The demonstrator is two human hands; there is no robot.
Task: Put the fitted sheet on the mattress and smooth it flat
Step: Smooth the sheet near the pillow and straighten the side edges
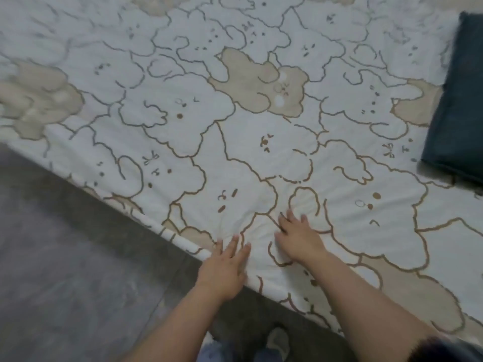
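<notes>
Pressing flat against the fabric, both hands rest palm-down near the lower centre of the frame, fingers spread and grasping nothing. The left hand (226, 267) lies right at the edge of the bed, its fingertips just over the rounded fold where the cloth turns down the side. The right hand (298, 237) sits a little further onto the bed, just beside the left one but apart from it. Small creases fan out in the cloth ahead of the fingers of both hands.

The fitted sheet (235, 121) covers nearly the whole view, from the upper left to the lower right, and lies mostly smooth over the mattress, whose own surface is hidden under it. Its cloth looks soft and matte, off-white, printed with puffy cartoon animals drawn in brown outlines; some are filled in beige, most are left pale, with small dot eyes and tiny marks for faces. No lettering or brand can be read on it.

At the right edge of the frame a dark teal folded cloth (456, 100), possibly a pillow or blanket, lies on the sheet; its surface looks dull and slightly napped. The grey floor (65, 257) fills the lower left, mottled and hard-looking. At the bottom centre a light shoe (278, 340) and blue trouser legs (217, 352) show between the forearms.
</notes>
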